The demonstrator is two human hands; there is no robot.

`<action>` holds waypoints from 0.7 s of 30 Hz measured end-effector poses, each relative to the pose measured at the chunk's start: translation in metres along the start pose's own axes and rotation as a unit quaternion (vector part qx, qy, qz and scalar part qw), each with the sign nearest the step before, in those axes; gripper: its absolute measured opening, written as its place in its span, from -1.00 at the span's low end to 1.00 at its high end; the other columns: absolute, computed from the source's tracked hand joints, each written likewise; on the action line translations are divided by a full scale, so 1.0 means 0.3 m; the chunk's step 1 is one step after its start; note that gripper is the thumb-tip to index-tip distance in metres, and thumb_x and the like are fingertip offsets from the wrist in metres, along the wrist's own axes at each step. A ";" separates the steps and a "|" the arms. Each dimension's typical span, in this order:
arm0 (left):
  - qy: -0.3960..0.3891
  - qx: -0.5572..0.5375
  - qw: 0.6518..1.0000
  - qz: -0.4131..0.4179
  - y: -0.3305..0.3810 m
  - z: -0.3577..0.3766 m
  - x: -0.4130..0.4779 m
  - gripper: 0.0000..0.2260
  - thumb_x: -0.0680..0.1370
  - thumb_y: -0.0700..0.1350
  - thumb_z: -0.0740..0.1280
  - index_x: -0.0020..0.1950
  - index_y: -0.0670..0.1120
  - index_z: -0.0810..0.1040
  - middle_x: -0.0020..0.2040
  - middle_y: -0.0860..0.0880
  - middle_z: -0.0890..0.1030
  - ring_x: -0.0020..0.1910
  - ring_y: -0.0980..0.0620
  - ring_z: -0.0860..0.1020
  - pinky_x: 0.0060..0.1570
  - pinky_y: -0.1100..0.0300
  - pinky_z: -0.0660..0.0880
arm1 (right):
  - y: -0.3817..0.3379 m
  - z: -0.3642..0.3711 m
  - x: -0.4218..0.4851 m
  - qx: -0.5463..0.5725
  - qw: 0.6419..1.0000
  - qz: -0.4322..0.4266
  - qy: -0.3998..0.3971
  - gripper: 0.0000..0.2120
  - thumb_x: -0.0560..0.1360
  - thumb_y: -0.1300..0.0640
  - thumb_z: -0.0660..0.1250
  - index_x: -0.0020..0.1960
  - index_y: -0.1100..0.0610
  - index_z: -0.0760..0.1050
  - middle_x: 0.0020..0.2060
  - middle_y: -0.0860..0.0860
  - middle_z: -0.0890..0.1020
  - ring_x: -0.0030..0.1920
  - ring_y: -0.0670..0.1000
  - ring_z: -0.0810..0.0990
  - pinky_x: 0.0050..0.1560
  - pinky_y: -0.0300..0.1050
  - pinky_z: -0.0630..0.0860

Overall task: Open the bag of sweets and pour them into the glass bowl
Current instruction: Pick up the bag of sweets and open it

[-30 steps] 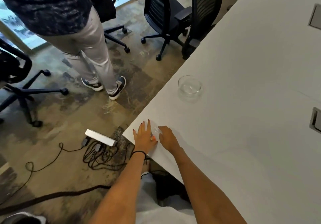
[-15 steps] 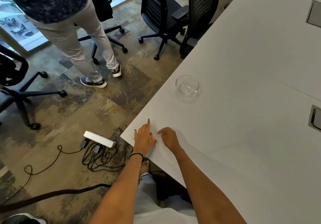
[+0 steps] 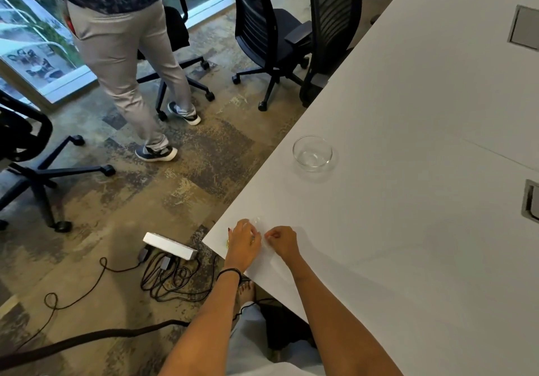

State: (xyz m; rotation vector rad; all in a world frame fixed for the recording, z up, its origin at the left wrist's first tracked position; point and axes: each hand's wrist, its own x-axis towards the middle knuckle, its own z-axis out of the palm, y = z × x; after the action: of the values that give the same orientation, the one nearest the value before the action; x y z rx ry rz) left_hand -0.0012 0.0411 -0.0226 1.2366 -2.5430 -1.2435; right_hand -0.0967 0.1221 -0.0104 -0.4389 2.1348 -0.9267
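Both the left hand [image 3: 243, 243] and right hand [image 3: 282, 240] pinch a small clear plastic bag of sweets [image 3: 260, 225] at the white table's [image 3: 408, 230] corner. The round clear glass bowl [image 3: 312, 153] stands well apart, empty.

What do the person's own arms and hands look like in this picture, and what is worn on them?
Both forearms are bare, with no sleeves in view. The left hand has dark-painted nails, and a thin black band circles its wrist. The right hand shows no band, ring or watch that can be made out.

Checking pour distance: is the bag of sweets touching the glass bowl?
Apart. The head view shows bare table between the glass bowl and the bag of sweets.
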 end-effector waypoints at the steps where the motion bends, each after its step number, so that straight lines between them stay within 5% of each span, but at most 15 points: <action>1: 0.003 0.010 1.000 -0.009 -0.003 0.002 0.002 -0.83 0.58 -0.18 0.18 -0.04 -0.25 0.50 0.21 -0.15 0.46 0.11 -0.14 0.45 0.36 -0.08 0.22 | 0.000 0.003 -0.003 0.004 1.000 0.005 -0.001 -0.80 0.44 0.40 0.27 -0.06 0.36 0.66 -0.04 0.27 0.70 0.02 0.18 0.65 -0.01 -0.25 0.46; 6: 0.032 0.034 0.999 -0.026 0.020 0.002 0.016 -0.65 0.58 -0.04 0.23 -0.33 -0.22 0.46 0.04 -0.16 0.49 0.00 -0.11 0.46 0.20 -0.06 0.37 | -0.018 0.002 -0.005 0.031 0.999 0.028 0.004 -0.84 0.39 0.35 0.40 -0.04 0.37 0.60 -0.07 0.26 0.68 -0.12 0.11 0.60 0.02 -0.13 0.51; 8: 0.029 0.038 0.998 -0.033 0.030 -0.001 0.018 -0.67 0.55 -0.01 0.29 -0.35 -0.15 0.40 0.09 -0.17 0.48 0.07 -0.14 0.46 0.17 -0.06 0.43 | -0.030 0.000 -0.003 0.010 0.999 0.026 -0.026 -0.94 0.43 0.31 0.38 -0.20 0.31 0.60 -0.28 0.16 0.64 -0.25 0.06 0.56 -0.11 -0.16 0.51; 10: 0.006 0.064 0.997 -0.037 0.039 -0.003 0.020 -0.72 0.54 -0.02 0.31 -0.30 -0.15 0.42 0.25 -0.21 0.43 0.20 -0.20 0.43 0.15 -0.07 0.47 | -0.035 -0.002 0.008 -0.037 0.998 0.022 -0.050 -0.62 0.49 0.26 0.30 -0.50 0.15 0.40 -0.53 0.00 0.40 -0.46 -0.08 0.34 -0.32 -0.23 0.34; 12: -0.009 0.104 0.994 -0.033 0.048 -0.003 0.024 -0.72 0.55 0.00 0.28 -0.21 -0.20 0.50 0.33 -0.23 0.38 0.30 -0.21 0.37 0.19 -0.05 0.45 | -0.043 -0.006 0.008 -0.067 0.996 0.016 -0.059 -0.51 0.53 0.24 0.25 -0.55 0.07 0.23 -0.55 -0.03 0.29 -0.47 -0.06 0.26 -0.28 -0.22 0.27; 16: 0.004 0.124 0.992 -0.016 0.074 0.002 0.040 -0.69 0.60 -0.04 0.19 -0.07 -0.27 0.56 0.27 -0.20 0.43 0.24 -0.16 0.39 0.17 0.00 0.44 | -0.049 -0.028 0.010 -0.022 0.997 0.016 -0.068 -0.72 0.54 0.22 0.23 -0.34 0.24 0.47 -0.35 0.11 0.52 -0.31 0.04 0.46 -0.23 -0.21 0.42; 18: 0.002 0.075 0.997 -0.030 0.096 0.000 0.052 -0.72 0.61 -0.09 0.17 0.09 -0.26 0.55 0.36 -0.16 0.38 0.26 -0.09 0.39 0.13 0.20 0.40 | -0.053 -0.044 0.013 0.019 0.998 0.008 -0.053 -0.82 0.55 0.22 0.23 -0.08 0.31 0.55 -0.12 0.25 0.62 -0.16 0.14 0.58 -0.06 -0.05 0.54; 21: 0.017 -0.006 0.999 -0.041 0.138 -0.014 0.077 -0.69 0.61 -0.11 0.18 0.27 -0.25 0.47 0.43 -0.10 0.32 0.21 0.04 0.39 -0.05 0.54 0.17 | -0.071 -0.070 0.013 0.052 0.998 -0.008 -0.033 -0.94 0.56 0.23 0.22 -0.08 0.18 0.44 0.05 0.32 0.61 -0.08 0.18 0.58 0.11 0.08 0.55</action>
State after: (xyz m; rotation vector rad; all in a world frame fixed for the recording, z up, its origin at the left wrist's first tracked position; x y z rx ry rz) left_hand -0.0417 0.0376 0.0020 1.3604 -2.4814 -1.2390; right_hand -0.1149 0.1154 0.0130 -0.4281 2.0163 -1.0139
